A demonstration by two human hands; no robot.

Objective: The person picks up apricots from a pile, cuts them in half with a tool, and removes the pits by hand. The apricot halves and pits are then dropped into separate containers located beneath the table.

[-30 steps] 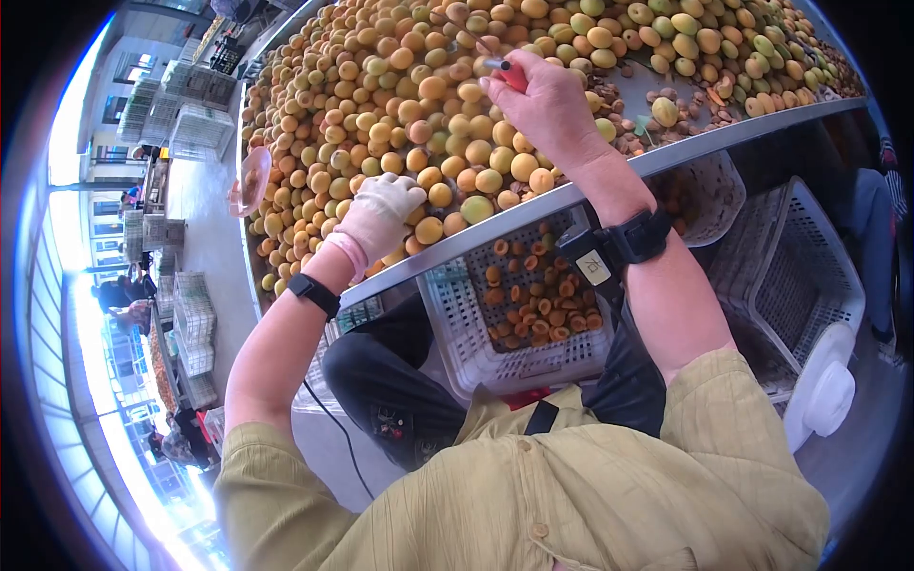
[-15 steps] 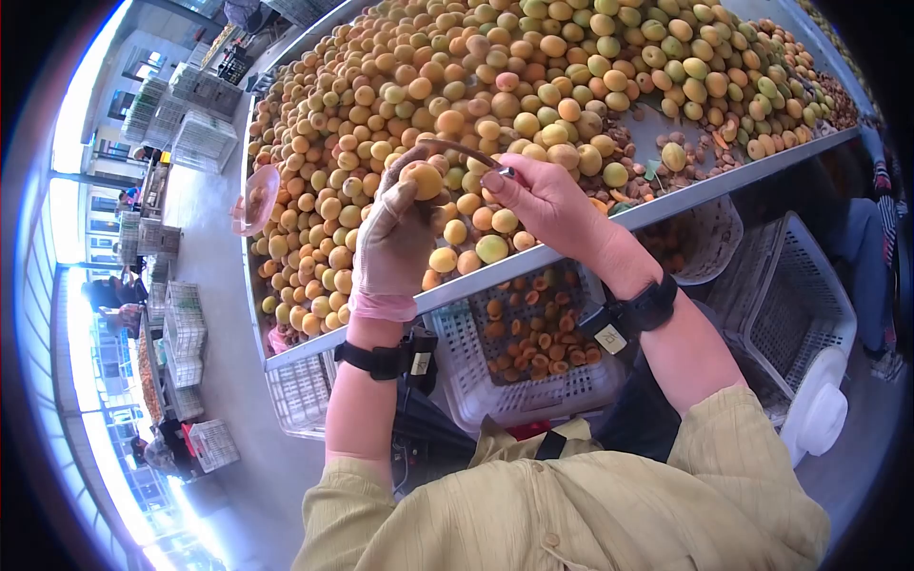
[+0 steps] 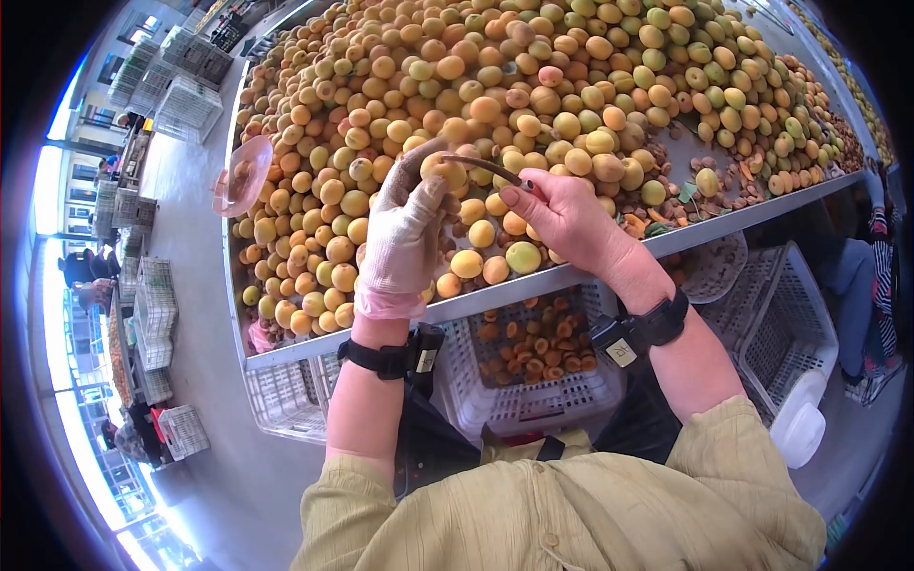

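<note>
My left hand, in a pale stained glove, is closed around an apricot above the front edge of the sorting table. My bare right hand grips a thin curved knife by its handle. The blade reaches left across to the apricot and appears to touch its upper side; whether it has cut in cannot be made out. Behind and around both hands lies a large heap of whole apricots. Below the table edge, a plastic crate holds halved apricots.
The metal table rim runs just under my wrists. Pits and scraps lie at right. A pink scoop-like container hangs at the left edge. An open crate and a white stool-like object stand right, near another person's legs.
The view has shifted slightly. The blade, which was over the top of the fingers, now lies against the apricot, and the left fingers wrap further over the fruit.
</note>
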